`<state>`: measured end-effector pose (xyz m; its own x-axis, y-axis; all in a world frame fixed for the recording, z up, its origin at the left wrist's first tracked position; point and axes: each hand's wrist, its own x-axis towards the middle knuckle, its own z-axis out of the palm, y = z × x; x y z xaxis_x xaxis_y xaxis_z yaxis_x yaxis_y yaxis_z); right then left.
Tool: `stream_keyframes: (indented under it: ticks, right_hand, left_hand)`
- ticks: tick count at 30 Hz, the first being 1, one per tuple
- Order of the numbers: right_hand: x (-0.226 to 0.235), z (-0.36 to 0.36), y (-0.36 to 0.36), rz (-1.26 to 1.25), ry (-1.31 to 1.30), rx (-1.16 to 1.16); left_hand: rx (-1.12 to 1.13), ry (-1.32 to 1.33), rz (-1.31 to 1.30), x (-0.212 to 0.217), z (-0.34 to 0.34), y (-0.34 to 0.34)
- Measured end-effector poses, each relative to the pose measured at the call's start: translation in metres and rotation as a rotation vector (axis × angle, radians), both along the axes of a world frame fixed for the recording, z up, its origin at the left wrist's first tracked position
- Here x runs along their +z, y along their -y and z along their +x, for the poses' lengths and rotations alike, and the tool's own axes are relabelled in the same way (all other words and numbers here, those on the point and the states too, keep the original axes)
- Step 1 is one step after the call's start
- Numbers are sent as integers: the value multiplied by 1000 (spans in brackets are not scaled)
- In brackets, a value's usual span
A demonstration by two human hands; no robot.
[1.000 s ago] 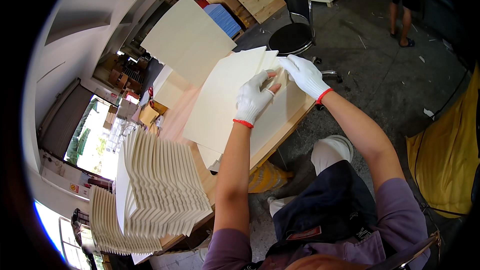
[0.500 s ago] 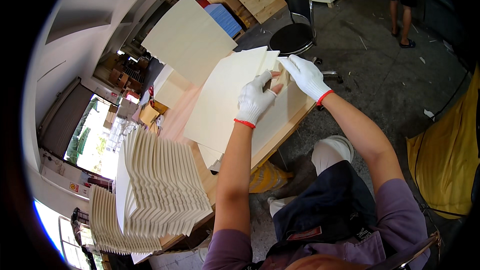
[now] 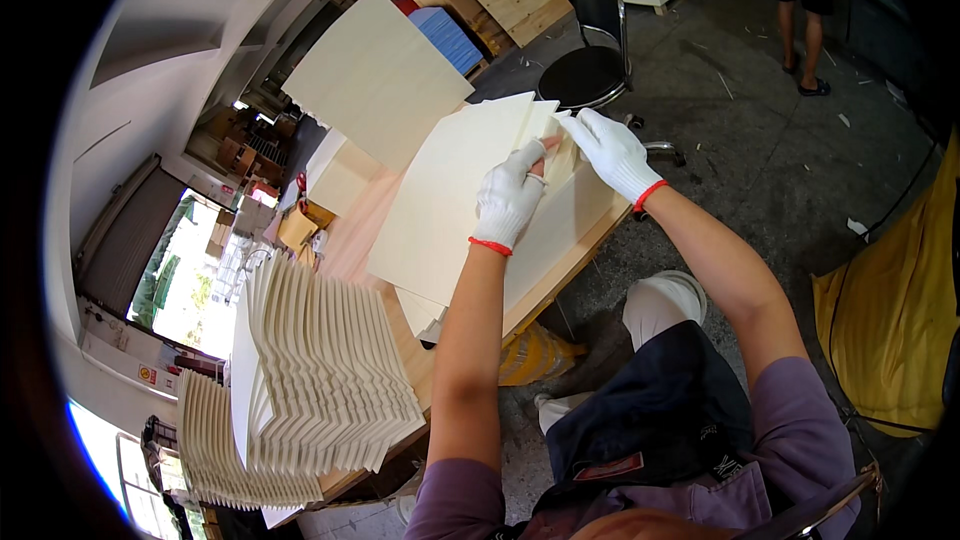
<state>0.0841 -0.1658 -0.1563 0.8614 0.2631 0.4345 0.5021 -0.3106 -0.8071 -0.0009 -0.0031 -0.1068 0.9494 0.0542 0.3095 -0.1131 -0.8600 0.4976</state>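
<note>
Workshop bench: gloved left hand (image 3: 508, 198) presses flat on the cream card sheets (image 3: 450, 210), gloved right hand (image 3: 612, 152) pinches the folded corner; keep edges lined up, I'd say.

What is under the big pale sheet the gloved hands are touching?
Under the top sheet lie more pale sheets, resting on the wooden table. The left hand and right hand cover parts of them.

Left hand (image 3: 508, 202) shifted slightly up the cream sheet (image 3: 450, 200), right hand (image 3: 612, 150) edged marginally left along the sheet's corner, bystander's legs (image 3: 800, 10) repositioned.
</note>
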Motion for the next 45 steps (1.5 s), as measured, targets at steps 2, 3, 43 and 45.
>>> stream_keyframes:
  ticks: [2,3,43,45]
  right_hand:
    - [1,-1,-1,24,-5,16]
    - [-2,1,-1,35,10,8]
    - [11,-50,-71,1086,-1086,462]
    - [0,-53,-75,968,-1054,627]
  left_hand:
    - [-7,8,65,-2,0,-2]
    - [-9,-7,94,3,-2,4]
    - [4,593,-412,-43,-69,11]
    - [-8,437,-626,-63,-125,6]
